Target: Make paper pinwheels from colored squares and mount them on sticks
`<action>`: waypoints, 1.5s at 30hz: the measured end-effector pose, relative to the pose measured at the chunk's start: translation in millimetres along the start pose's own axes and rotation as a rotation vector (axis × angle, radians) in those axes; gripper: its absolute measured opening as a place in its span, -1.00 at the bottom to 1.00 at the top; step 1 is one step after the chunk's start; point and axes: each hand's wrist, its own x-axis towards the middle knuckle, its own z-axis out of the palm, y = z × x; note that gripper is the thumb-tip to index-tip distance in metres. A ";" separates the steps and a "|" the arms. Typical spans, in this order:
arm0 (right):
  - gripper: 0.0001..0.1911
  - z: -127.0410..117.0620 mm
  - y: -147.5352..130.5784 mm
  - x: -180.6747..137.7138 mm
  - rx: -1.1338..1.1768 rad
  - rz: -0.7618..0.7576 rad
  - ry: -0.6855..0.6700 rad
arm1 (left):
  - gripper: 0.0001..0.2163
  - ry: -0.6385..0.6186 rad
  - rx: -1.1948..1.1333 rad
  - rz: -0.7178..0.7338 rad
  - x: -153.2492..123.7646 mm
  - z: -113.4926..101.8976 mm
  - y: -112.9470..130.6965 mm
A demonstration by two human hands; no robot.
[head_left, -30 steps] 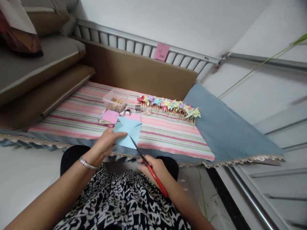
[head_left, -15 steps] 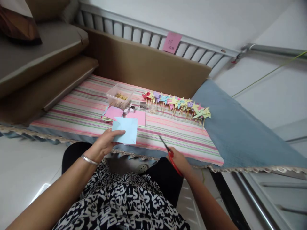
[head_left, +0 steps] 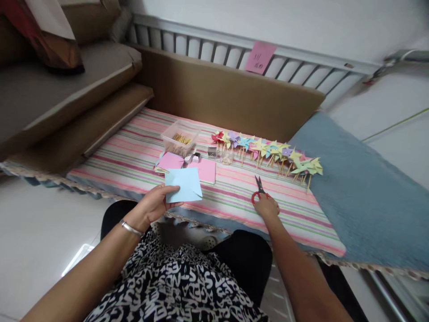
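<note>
My left hand (head_left: pixel 156 201) pinches a light blue square of paper (head_left: pixel 184 184) between thumb and fingers; a slit shows at its lower right corner. Over the striped cloth, my right hand (head_left: pixel 267 206) is closed on red-handled scissors (head_left: pixel 259 187), whose dark blades point away from me. Just beyond the blue sheet lie a stack of coloured paper (head_left: pixel 170 161) and a pink paper pad (head_left: pixel 205 170). A row of paper pinwheels on sticks (head_left: pixel 268 150) lies past the scissors.
A clear plastic box (head_left: pixel 179 137) of small sticks stands behind the paper. Beside it are a small dark box (head_left: pixel 212 152) and a small clear container (head_left: pixel 226 156). A brown board (head_left: pixel 221 96) leans on the railing at the back; padded boards (head_left: pixel 83 120) are stacked at the left.
My right hand has moved forward with the scissors, from the cloth's front edge onto it, and the blades now point more straight ahead. The blue paper stays in my left hand. The view has shifted.
</note>
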 end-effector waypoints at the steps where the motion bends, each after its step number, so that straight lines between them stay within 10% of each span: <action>1: -0.54 1.8 -8.0 -6.8 0.061 -0.023 -0.010 | -0.80 -0.002 -0.009 0.011 -0.1 1.4 -0.5; 7: -0.47 26.6 -71.1 -96.3 0.577 -0.189 -0.324 | -0.88 -0.062 -0.032 0.027 1.3 20.7 -9.3; 11: -0.50 33.1 -107.0 -150.3 1.323 -0.111 -0.734 | -0.86 -0.130 -0.014 0.008 -1.5 32.0 -17.0; 21: -0.69 21.7 -123.9 -182.8 1.391 -0.052 -0.603 | -0.81 -0.318 0.112 0.030 -27.4 23.2 -29.8; 45: -0.70 10.0 -111.0 -194.3 1.485 -0.057 -0.576 | -0.75 -0.230 0.111 0.111 -40.4 37.6 -29.3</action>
